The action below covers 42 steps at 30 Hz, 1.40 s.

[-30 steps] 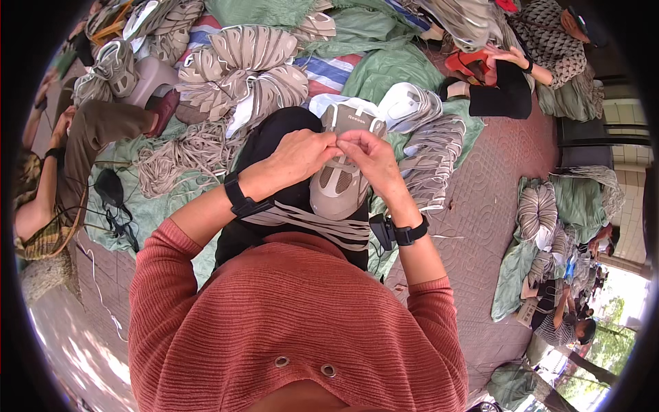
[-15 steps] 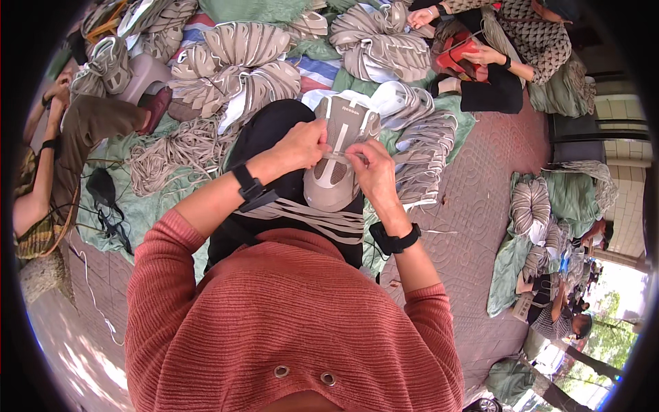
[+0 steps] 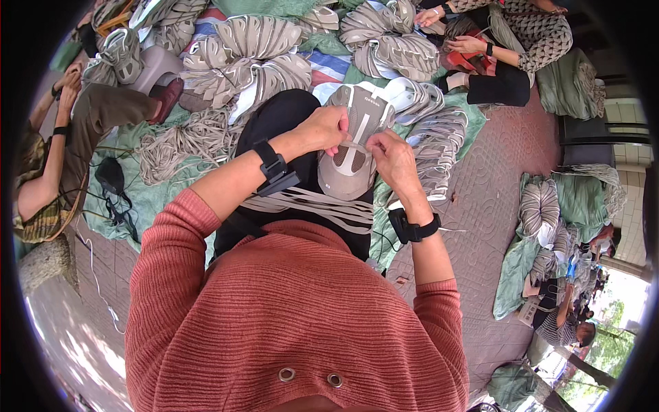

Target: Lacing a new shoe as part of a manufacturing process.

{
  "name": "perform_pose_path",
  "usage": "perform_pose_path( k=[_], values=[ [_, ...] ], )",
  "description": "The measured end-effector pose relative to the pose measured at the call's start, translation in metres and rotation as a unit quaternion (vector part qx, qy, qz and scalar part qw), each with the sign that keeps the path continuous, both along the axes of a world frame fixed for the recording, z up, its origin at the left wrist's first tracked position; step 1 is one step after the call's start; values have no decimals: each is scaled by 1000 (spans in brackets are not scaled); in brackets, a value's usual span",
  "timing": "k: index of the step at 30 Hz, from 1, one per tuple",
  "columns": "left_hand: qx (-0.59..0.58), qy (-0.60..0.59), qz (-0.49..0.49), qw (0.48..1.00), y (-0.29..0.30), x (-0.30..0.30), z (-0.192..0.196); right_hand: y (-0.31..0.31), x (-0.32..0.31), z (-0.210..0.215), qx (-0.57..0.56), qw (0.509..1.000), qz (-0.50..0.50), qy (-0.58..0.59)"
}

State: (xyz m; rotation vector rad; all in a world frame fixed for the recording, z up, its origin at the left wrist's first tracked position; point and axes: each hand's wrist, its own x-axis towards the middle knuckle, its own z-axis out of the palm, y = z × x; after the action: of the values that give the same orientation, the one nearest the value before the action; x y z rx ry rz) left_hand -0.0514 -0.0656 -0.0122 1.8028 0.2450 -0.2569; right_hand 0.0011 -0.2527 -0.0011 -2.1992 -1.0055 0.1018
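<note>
The fingers (image 3: 341,122) of the left hand (image 3: 321,129) are closed together near the centre of the frame, thumb against them, seemingly clamped on one side of a flat pale lace (image 3: 355,147); those of the right hand (image 3: 397,161), just to the right of it, look pinched on the other side, though the exact grip is too small for me to make out. Between them, at the centre and slightly above the middle, lies the grey-beige shoe upper (image 3: 347,182), its rounded toe pointing down the frame, over the dark trousers (image 3: 269,141). From where I stand, this crossing seems best handled with both sides pulled evenly and low over the upper, so the lace lies flat, untwisted, and the front doesn't pucker. I'd keep the toe facing the body and centred between the wrists, and take care not to drag in the loose laces (image 3: 312,204) across the lap, just below. More laces lie in a tangled heap (image 3: 185,150) left of centre; bundled uppers (image 3: 257,38) fill the upper middle, and another row (image 3: 439,154) sits just right of the right hand.
</note>
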Motion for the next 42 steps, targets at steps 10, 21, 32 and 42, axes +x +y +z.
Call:
perform_pose_path(
  k=[10, 21, 32, 42],
  values=[
    [-17, 12, 23, 1000, 5, -8, -2, 9, 9, 2, -47, 998, 38, 23],
    [-49, 8, 7, 999, 19, -10, -8, 24, -9, -24, 116, 981, -48, 148],
    [85, -236, -138, 958, 32, -10, -20, 26, -17, 28, 1, 992, -97, 85],
    [108, -258, -152, 948, 10, 16, -36, 13, -3, -30, 46, 973, -151, 168]
  ],
)
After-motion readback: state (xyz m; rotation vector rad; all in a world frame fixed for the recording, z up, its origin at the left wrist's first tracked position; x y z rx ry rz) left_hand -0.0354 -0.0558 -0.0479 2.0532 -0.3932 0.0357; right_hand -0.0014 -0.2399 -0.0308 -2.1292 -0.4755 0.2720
